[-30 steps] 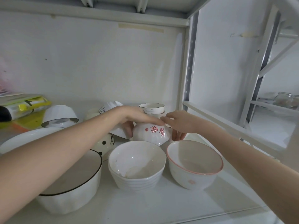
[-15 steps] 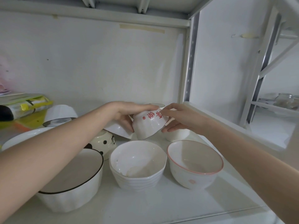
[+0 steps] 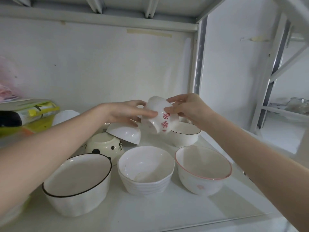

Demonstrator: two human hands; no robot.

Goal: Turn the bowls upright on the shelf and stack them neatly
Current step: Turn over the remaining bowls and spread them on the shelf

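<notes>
A small white bowl with red characters (image 3: 160,119) is in the air above the shelf (image 3: 167,213), tipped on its side. My left hand (image 3: 128,113) grips it from the left and my right hand (image 3: 187,108) from the right. Upright along the front stand a black-rimmed bowl (image 3: 78,183), a ribbed white bowl (image 3: 145,169) and a pink-rimmed bowl (image 3: 203,169). Behind them a panda-print bowl (image 3: 103,146) sits upside down, a plain white bowl (image 3: 124,132) lies tilted on it, and a dark-rimmed bowl (image 3: 185,133) stands upright.
A yellow and black packet (image 3: 25,114) lies at the left on a yellow box. Another white bowl (image 3: 66,115) sits behind my left arm. A metal upright (image 3: 199,64) bounds the shelf on the right; a glass jar (image 3: 299,104) stands on the neighbouring rack.
Both hands have lifted the red-character bowl off the shelf, where it sat upside down, and rotated it onto its side. The dark-rimmed bowl behind it has come into view.
</notes>
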